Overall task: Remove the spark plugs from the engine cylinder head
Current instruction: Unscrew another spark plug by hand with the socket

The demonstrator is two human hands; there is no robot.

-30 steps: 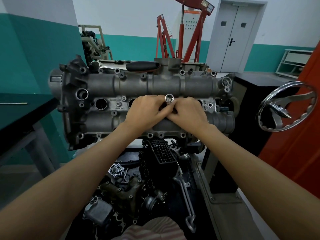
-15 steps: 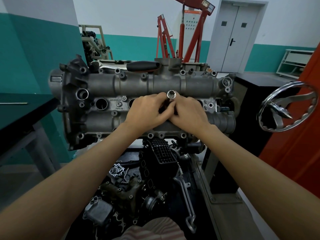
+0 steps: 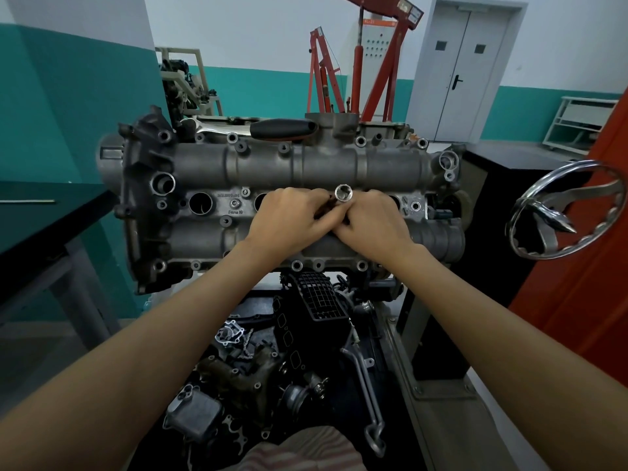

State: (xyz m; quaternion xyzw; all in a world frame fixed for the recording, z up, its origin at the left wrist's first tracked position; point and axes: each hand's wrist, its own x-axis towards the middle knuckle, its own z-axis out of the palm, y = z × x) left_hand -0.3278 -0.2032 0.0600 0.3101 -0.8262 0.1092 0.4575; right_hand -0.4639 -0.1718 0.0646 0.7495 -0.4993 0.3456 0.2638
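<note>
The engine cylinder head [image 3: 272,205] stands on its stand with its cover face turned toward the camera, its long axis running left to right; along its middle band lies a row of round spark plug wells, of which the leftmost well [image 3: 200,202] gapes open near the left edge of the head, and another [image 3: 260,200] shows partly just left of the hands; no spark plug itself can be made out. Both hands meet at the centre of that band; the left hand [image 3: 289,217] and the right hand [image 3: 373,220] touch each other, fingers curled round a silver socket [image 3: 343,193] whose open hex mouth points up and toward the camera between them; the lower part of the tool is hidden by the fingers, so how deep it sits in the well cannot be told. On the top edge of the head rests a black-handled tool [image 3: 282,128]. Right of the head, well apart, hangs a chrome handwheel [image 3: 564,212]; below the head, loose black engine parts [image 3: 306,351] lie heaped; behind, a red engine hoist [image 3: 356,62] stands before a grey double door [image 3: 462,69].
</note>
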